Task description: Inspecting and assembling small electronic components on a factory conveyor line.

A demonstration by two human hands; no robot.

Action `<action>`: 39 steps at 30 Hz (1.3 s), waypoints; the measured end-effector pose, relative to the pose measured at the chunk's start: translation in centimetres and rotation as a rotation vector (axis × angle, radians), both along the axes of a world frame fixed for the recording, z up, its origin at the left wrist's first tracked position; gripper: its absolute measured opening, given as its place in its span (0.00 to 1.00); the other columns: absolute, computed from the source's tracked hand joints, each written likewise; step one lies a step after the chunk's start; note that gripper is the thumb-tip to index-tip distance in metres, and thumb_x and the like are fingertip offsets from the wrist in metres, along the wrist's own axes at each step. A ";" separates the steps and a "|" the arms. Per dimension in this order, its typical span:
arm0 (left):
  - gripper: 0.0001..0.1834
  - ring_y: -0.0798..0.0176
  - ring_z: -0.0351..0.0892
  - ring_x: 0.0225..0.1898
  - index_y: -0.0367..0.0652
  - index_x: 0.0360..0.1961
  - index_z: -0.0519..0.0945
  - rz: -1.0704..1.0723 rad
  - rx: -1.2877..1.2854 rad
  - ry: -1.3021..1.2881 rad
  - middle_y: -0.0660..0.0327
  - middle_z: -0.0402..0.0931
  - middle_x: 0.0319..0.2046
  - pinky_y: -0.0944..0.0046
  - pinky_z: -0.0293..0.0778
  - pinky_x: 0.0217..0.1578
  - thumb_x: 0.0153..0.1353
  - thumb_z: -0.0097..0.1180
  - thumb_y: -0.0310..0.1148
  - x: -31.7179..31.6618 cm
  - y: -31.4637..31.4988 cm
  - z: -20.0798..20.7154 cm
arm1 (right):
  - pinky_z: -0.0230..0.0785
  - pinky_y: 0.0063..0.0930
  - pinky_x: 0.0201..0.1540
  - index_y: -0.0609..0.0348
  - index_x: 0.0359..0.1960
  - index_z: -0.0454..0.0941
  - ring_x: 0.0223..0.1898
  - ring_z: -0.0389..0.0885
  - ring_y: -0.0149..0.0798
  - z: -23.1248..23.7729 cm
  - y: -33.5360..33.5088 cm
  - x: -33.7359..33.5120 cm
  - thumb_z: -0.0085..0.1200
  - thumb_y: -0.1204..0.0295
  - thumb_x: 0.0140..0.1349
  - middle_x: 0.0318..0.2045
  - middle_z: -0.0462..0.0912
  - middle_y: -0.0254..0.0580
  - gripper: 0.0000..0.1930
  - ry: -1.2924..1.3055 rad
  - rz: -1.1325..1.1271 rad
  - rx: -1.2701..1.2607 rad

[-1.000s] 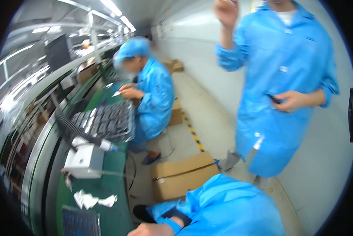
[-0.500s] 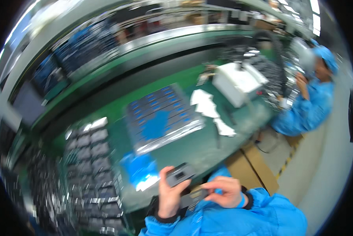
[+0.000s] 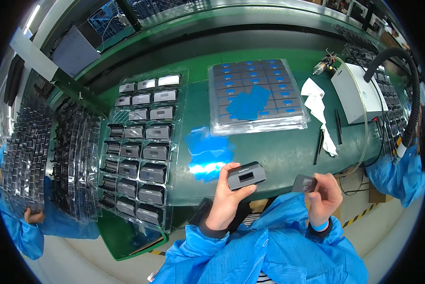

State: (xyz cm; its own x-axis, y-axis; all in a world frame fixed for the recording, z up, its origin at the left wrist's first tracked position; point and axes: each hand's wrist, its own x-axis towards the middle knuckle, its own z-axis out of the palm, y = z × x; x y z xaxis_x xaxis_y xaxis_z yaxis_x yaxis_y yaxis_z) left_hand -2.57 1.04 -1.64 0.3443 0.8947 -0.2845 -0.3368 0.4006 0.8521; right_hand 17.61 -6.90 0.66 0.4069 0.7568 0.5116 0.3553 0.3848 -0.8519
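Observation:
My left hand (image 3: pixel 224 204) grips a grey rounded box-shaped device (image 3: pixel 255 171) with a dark rectangular opening in its front, thumb below and fingers behind. To the right, apart from it, my right hand (image 3: pixel 327 196) pinches a thin dark grey plate (image 3: pixel 303 183) between thumb and fingers. Both are held up over the near edge of the green table (image 3: pixel 269 150). Left of my left hand, shiny blue film sheets (image 3: pixel 206 154) lie on the table. Farther left is a clear plastic tray (image 3: pixel 177 113) with rows of similar grey devices.
A stack of trays (image 3: pixel 236 128) with grey blocks and blue sheets sits at the back middle. A white cloth (image 3: pixel 316 104), black tweezers (image 3: pixel 318 146), a white box (image 3: pixel 357 94) and a black hose (image 3: pixel 415 94) stand right. Upright trays (image 3: pixel 75 161) and co-workers' blue sleeves (image 3: pixel 16 234) flank me.
The view has swung right and steadied from blur. My hands, close together before, are wider apart; the right one now shows the plate clearly, away from the device.

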 end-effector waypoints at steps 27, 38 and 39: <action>0.31 0.61 0.74 0.49 0.46 0.54 0.62 -0.051 -0.080 -0.160 0.57 0.72 0.47 0.60 0.76 0.47 0.51 0.62 0.16 -0.2 0.3 0.6 | 0.60 0.20 0.28 0.68 0.41 0.78 0.25 0.70 0.29 -0.8 -0.5 1.3 0.64 0.75 0.49 0.23 0.73 0.37 0.17 0.090 -0.033 -0.027; 0.32 0.60 0.75 0.48 0.45 0.54 0.62 -0.037 0.023 0.018 0.56 0.72 0.46 0.61 0.75 0.48 0.49 0.58 0.11 0.4 0.0 0.6 | 0.69 0.20 0.34 0.69 0.46 0.75 0.28 0.77 0.30 0.9 0.7 0.0 0.56 0.79 0.57 0.28 0.76 0.37 0.15 0.460 0.182 -0.150; 0.32 0.61 0.74 0.49 0.45 0.54 0.62 -0.040 0.033 0.027 0.57 0.72 0.46 0.62 0.75 0.48 0.49 0.59 0.11 0.5 -0.1 0.8 | 0.71 0.21 0.37 0.69 0.48 0.73 0.31 0.79 0.31 0.9 0.9 -0.2 0.53 0.80 0.58 0.31 0.77 0.39 0.15 0.489 0.262 -0.209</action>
